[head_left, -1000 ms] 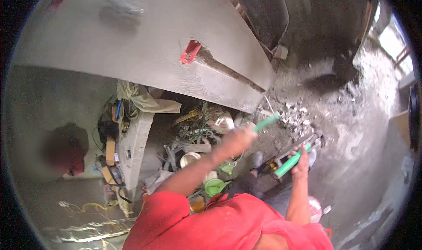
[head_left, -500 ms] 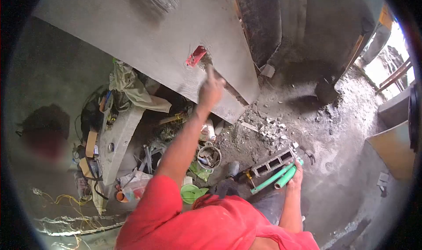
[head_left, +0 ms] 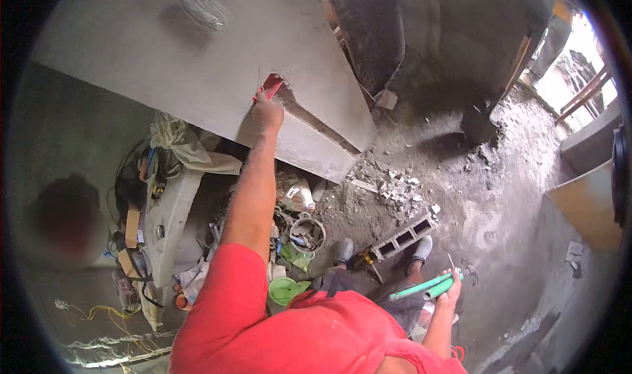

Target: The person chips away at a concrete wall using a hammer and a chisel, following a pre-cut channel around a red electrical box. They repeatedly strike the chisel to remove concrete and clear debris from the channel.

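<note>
My left arm reaches up to a grey plastered slab, where my left hand [head_left: 268,113] grips the lower edge of a red plastic box [head_left: 272,84]. The box sits tilted at the upper end of a cut groove [head_left: 319,127], and my fingertips are partly hidden against it. Low at the right, my right hand [head_left: 449,294] is closed around a green-handled hammer [head_left: 421,287] and a short green pipe [head_left: 437,290] with a hollow end. The hammer's head sticks out past my fingers, and a thin metal tip also shows above them.
A hollow concrete block [head_left: 403,236] lies by my feet, with broken rubble [head_left: 395,184] beyond it. A bucket [head_left: 307,234] of debris, a green bowl [head_left: 284,291] and draped cloth [head_left: 194,150] are on the left. A wire coil [head_left: 203,9] rests against the slab.
My left hand has moved from beside the groove onto the red box. My right hand still holds the green hammer and pipe, now slightly lower. The whole view has shifted a little.
</note>
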A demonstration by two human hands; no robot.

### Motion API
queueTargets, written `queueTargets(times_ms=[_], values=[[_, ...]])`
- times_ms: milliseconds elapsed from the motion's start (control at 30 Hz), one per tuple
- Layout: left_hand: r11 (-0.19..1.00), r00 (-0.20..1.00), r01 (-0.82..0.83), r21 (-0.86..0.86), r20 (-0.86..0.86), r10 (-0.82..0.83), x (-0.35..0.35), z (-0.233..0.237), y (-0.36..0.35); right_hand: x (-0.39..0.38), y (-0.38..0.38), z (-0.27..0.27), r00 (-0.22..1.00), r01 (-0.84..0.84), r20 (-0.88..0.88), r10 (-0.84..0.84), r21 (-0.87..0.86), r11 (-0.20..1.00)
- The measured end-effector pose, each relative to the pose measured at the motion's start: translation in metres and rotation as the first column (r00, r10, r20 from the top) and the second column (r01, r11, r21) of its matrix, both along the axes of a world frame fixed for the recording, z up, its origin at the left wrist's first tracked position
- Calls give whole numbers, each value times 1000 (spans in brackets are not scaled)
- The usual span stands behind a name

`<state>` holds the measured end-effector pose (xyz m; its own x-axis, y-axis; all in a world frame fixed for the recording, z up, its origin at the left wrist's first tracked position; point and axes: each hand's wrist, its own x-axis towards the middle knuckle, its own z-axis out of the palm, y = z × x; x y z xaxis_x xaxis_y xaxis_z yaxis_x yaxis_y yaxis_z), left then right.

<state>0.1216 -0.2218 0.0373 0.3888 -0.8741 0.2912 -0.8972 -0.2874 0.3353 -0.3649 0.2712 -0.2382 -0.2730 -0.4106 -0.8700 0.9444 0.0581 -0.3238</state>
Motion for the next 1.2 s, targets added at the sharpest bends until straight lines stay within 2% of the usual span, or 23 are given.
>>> queueTargets(times_ms=[100, 200, 300, 400, 467, 500, 567, 600, 633, 667, 700, 733, 867, 900, 967, 1033, 1067, 1100, 1167, 1200], values=[[999, 995, 5, 40, -103, -1, 9, -6, -4, 1, 1, -7, 1000, -14, 19, 15, -25, 1000], [998, 998, 37, 51, -61, -34, -2, 6, 7, 1, -13, -21, 999, -37, 36, 38, -42, 998], [989, 974, 6, 148, -223, 27, 1, 12, 12, 6, -29, -17, 997, -69, 24, 69, -3, 998], [996, 998, 62, 69, -10, -61, 11, 1, 0, 10, -47, -16, 995, -76, 60, 77, -20, 997], [997, 979, 20, 79, 201, -36, -8, 4, 11, 6, -49, -38, 990, -88, 102, 92, -50, 995], [997, 979, 31, 75, 201, -45, -9, -2, 12, 3, -49, -48, 984, -105, 138, 115, -74, 992], [964, 975, 178, -196, 171, -145, -10, -27, 8, 3, -57, -19, 985, -103, 130, 110, -54, 993], [903, 906, 329, -276, 362, -219, -10, -24, 5, 1, -59, -4, 985, -122, 123, 125, -26, 992], [908, 909, 324, -267, 353, -221, -18, -13, 2, -3, -55, -1, 985, -126, 118, 126, -12, 992], [978, 981, 192, -88, -11, -193, -27, 5, -3, -4, -52, 1, 980, -158, 125, 157, -2, 987], [985, 933, 115, 129, -355, -62, -28, 14, -8, -4, -50, 3, 972, -193, 134, 191, 4, 981], [992, 883, 105, 70, -465, -61, -26, 14, -13, -4, -46, -1, 979, -200, 48, 199, 25, 979], [981, 939, 72, 183, -344, -5, -15, 12, -25, -9, -32, -12, 985, -164, 47, 163, 22, 986], [982, 993, 89, 167, -96, -74, 8, -6, -41, -9, -26, -15, 986, -161, 54, 159, 33, 986], [981, 976, 115, 154, 167, -141, 5, -4, -44, -9, -21, -28, 992, -109, 66, 105, 64, 992], [969, 972, 73, 238, -235, -15, -36, 32, -18, -4, -20, -31, 992, -101, 77, 98, 30, 994], [967, 974, 73, 245, -225, -17, -32, 18, -9, -1, -17, -33, 992, -96, 79, 96, -1, 995], [963, 963, 260, 64, -89, -254, -22, -5, -3, 6, -25, -26, 992, -90, 92, 89, 4, 996], [908, 920, 350, 230, -267, -287, -68, -14, 63, 26, -46, -11, 986, -165, 45, 162, 58, 985], [867, 894, 392, 307, -352, -279, -92, -17, 97, 31, -33, -65, 953, -256, 130, 272, -128, 958]])
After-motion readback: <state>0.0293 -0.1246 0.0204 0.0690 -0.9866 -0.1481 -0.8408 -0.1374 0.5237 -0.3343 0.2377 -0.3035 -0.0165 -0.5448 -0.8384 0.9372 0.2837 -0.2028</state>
